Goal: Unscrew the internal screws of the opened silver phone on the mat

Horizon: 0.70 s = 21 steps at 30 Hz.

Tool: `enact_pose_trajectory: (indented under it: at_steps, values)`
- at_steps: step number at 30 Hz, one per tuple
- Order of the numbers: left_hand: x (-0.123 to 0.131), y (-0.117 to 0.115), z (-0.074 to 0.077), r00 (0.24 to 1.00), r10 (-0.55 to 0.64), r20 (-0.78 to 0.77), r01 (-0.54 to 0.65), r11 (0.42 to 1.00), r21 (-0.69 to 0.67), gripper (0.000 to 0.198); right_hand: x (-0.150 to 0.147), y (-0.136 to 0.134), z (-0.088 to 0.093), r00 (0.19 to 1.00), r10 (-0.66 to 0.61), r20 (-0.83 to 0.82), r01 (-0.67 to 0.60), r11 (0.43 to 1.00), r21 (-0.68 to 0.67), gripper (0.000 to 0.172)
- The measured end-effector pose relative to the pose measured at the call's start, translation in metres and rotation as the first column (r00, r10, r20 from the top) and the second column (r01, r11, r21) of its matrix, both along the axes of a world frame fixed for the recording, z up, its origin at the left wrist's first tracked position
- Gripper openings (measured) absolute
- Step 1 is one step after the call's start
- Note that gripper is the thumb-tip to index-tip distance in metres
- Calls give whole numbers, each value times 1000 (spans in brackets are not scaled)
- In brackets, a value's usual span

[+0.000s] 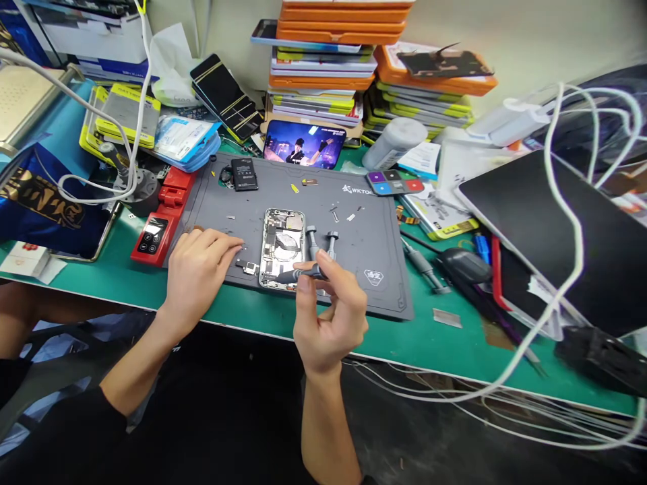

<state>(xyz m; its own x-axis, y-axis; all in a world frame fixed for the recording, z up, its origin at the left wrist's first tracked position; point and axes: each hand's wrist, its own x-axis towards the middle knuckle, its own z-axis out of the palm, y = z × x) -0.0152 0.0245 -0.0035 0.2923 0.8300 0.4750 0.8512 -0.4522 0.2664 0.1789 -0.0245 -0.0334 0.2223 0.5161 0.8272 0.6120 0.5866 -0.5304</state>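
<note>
The step in hand looks like fine tool work inside the opened phone [287, 246], flat on the mat [354, 273], its long axis running away from the person. The right hand [331, 313] pinches a screwdriver [289, 276] pointing left across the phone's near end, which calls for steady, light pressure. The left hand [198, 273] has its fingertips together left of the phone; whether they grip anything, I cannot tell.

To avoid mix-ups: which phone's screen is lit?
The purple-screened phone at the far edge of the mat; the opened phone by the right hand shows bare internals.
</note>
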Motion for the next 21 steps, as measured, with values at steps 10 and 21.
enact_pose_trajectory:
  at_steps: [10,21]
  values:
    - [-6,-15,4,996,-88,12,88,995,47,19,-1,-1,-1,998,-50,38,52,997,-59,60]
    - [1,-26,6,979,-141,149,152,987,-61,17,-4,2,4,973,-52,-226,43,998,-47,50]
